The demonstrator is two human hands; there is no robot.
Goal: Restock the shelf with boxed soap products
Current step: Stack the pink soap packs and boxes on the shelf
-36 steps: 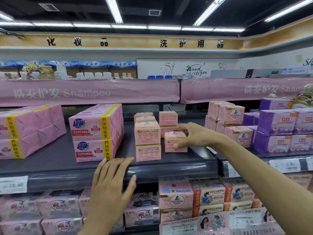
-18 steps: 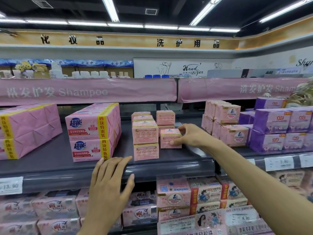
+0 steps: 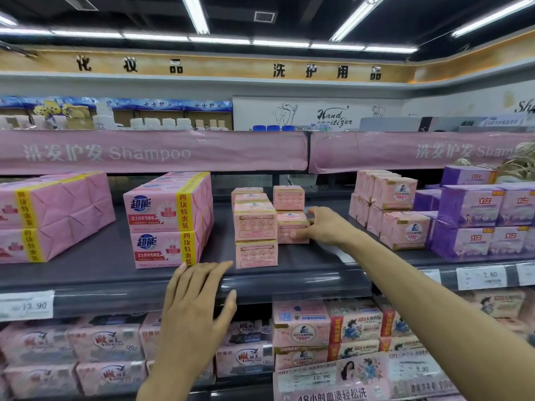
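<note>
Small pink soap boxes stand in the middle of the dark grey shelf [image 3: 101,270]: a front stack [image 3: 254,227] two boxes high, with more behind it and a further box at the back [image 3: 288,197]. Just right of that stack sits one more pink soap box [image 3: 289,224]. My right hand [image 3: 327,227] holds this box from its right side, thumb on the front face and fingers reaching behind it. My left hand [image 3: 194,308] rests flat on the shelf's front edge, fingers straight, holding nothing.
Large pink multi-packs [image 3: 168,218] stand left of the small boxes, with more pink bundles [image 3: 55,212] at the far left. Pink wrapped packs [image 3: 402,215] and purple packs [image 3: 477,218] fill the right. The lower shelf [image 3: 301,328] is full of soap packs. Price tags [image 3: 480,277] line the edges.
My right hand has slid the single pink box back and to the left, close against the stack. My left hand stays on the shelf edge.
</note>
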